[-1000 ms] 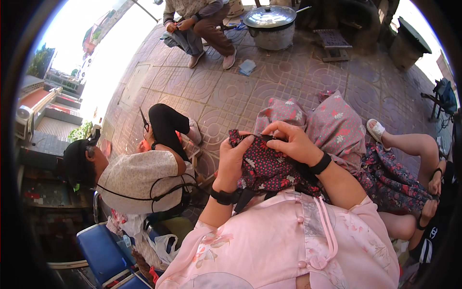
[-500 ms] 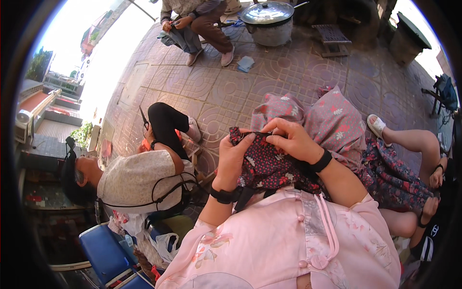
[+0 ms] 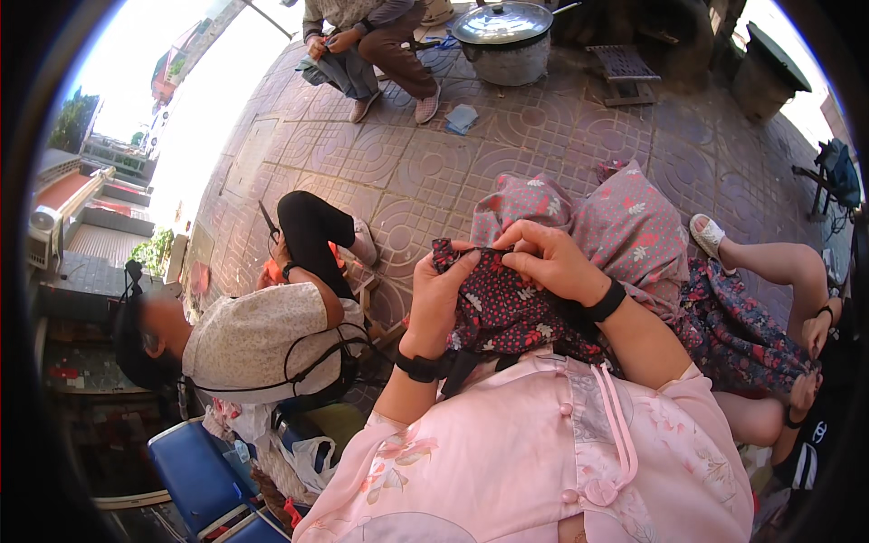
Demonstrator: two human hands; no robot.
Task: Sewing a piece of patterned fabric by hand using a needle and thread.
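Note:
A dark patterned cloth (image 3: 498, 312) with small red dots and pale leaf shapes is bunched over my lap, its upper edge held up between both hands. My left hand (image 3: 439, 294) is closed on the cloth's left end, thumb on top, and a short corner sticks up beyond it. Against the same edge, my right hand (image 3: 548, 262) pinches the fabric with thumb and forefinger. Whether a needle or thread is between those fingers is too small to see. Each wrist wears a black band. The cloth's lower folds lie against my pink top.
Close on my left sits a person (image 3: 262, 339) holding scissors (image 3: 269, 222). Another person (image 3: 371, 36) sits ahead with grey cloth. A lidded pot (image 3: 507, 63), a small stool (image 3: 623, 72) and a blue chair (image 3: 195, 471) stand around. At my right is a person in a floral skirt (image 3: 742, 312).
My hands and the cloth stay almost still. The person on my left has shifted the head slightly, and the hands of the person on my right have moved a little.

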